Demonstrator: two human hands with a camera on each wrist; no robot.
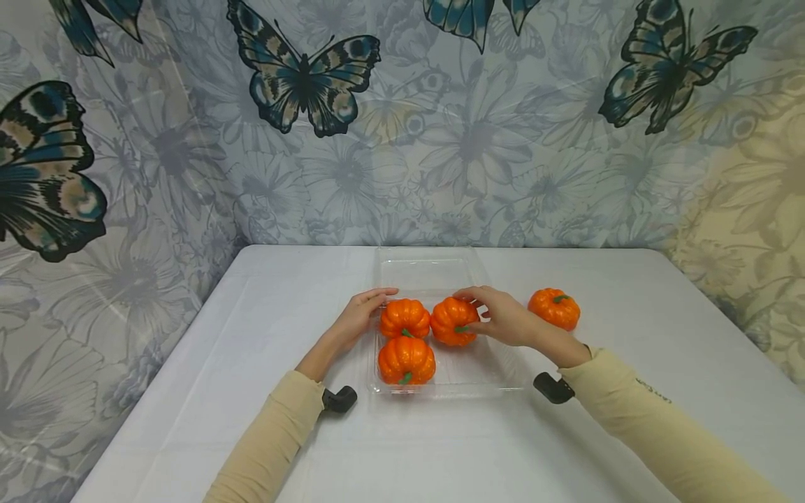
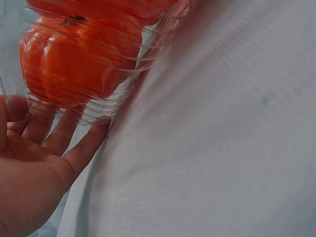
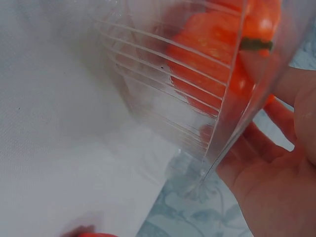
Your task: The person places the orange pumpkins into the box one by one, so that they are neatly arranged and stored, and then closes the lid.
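Note:
A clear plastic clamshell box (image 1: 453, 370) lies on the table with its lid (image 1: 428, 271) folded back. Two small orange pumpkins sit in its left half, the rear pumpkin (image 1: 402, 318) and the front pumpkin (image 1: 407, 361). My right hand (image 1: 506, 318) grips a third pumpkin (image 1: 451, 321) at the box's back right, fingers behind it and thumb near its green stem. Whether this one rests on the box's floor I cannot tell. My left hand (image 1: 361, 316) touches the box's left wall with extended fingers (image 2: 61, 133), beside the rear pumpkin.
Another orange pumpkin (image 1: 553, 309) lies on the white-covered table (image 1: 302, 279), right of the box and behind my right forearm. Butterfly-patterned cloth (image 1: 472, 168) hangs along the table's back and sides. A dark wrist device (image 1: 553, 388) juts inward from my right sleeve.

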